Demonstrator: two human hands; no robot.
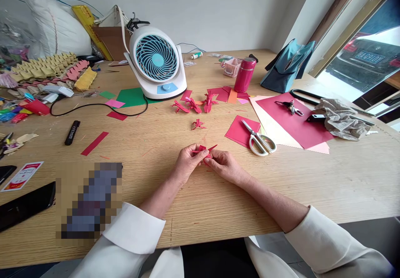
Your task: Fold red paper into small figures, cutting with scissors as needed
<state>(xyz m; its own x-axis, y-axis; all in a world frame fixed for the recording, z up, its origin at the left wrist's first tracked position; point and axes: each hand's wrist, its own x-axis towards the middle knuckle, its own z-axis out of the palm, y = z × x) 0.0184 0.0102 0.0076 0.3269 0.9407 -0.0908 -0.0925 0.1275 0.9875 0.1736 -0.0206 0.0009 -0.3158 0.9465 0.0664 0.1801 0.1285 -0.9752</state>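
Note:
Between my two hands is a small piece of folded red paper [203,149] with thin pointed ends sticking out. My left hand [188,161] pinches it from the left, thumb on top. From the right, my right hand [224,164] grips the same piece, its thumb pressed near the lower part. Fingers cover much of the paper. Just beyond lies a small red folded paper figure [198,124], with several more like it [194,104] farther back. White-handled scissors [259,139] rest partly on a stack of red paper squares [239,130] to the right.
A white fan [158,61] stands at the back, its black cable [103,114] running left. A pink bottle [245,75] and blue bag [286,67] stand back right. Keys [292,108] lie on red sheets [300,123]. At left are a marker [72,133] and a red strip [95,143].

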